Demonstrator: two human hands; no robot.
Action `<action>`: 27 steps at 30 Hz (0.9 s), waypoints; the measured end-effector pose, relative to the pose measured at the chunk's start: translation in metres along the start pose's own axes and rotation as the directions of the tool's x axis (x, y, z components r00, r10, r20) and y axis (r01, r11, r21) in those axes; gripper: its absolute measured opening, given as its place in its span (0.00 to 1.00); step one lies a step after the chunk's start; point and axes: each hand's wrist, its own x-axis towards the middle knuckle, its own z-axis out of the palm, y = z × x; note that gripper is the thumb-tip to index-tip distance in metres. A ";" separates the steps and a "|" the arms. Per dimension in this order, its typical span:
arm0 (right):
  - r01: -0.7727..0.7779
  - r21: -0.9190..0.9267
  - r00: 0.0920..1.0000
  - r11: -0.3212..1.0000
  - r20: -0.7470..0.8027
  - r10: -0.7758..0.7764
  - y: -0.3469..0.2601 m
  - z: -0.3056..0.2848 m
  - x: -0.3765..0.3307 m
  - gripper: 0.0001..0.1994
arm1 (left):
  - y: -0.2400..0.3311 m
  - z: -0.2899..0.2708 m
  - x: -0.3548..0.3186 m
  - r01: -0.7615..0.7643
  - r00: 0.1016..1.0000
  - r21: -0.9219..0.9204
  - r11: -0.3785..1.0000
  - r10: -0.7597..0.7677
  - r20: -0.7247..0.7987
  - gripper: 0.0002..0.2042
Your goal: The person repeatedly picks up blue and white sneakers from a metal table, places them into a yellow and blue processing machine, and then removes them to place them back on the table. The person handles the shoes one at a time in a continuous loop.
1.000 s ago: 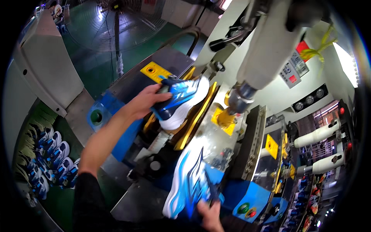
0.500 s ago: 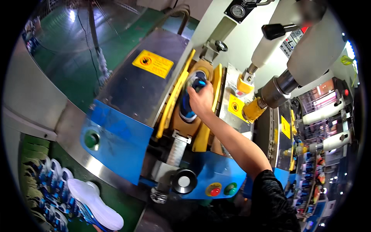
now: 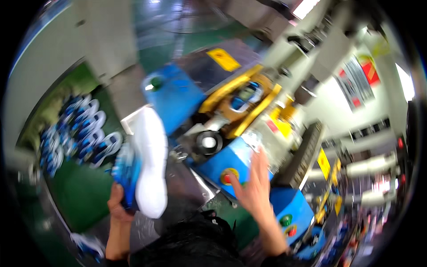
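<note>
A blue and white sneaker is in my left hand, tilted so its white sole shows. My left fingers are wrapped around its blue upper, partly out of sight behind it. My right hand is open and blurred by motion, fingers apart, over the blue front of a pressing machine. Beside its thumb sits a red button; I cannot tell whether they touch. Another blue sneaker rests in the machine between yellow side pads.
Several blue and white sneakers stand in rows on a green surface at the left. A black round knob juts from the machine's front. More blue machine fronts with buttons are at the right.
My right hand has left the sneaker in the machine and come back near the front buttons. The left hand has raised its sneaker further into view. The whole view has turned.
</note>
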 end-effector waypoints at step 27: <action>-0.478 0.637 0.784 0.605 0.620 -0.033 -0.129 0.149 -0.211 0.14 | -0.033 -0.320 -0.249 0.259 0.481 0.781 0.569 0.625 -0.615 0.44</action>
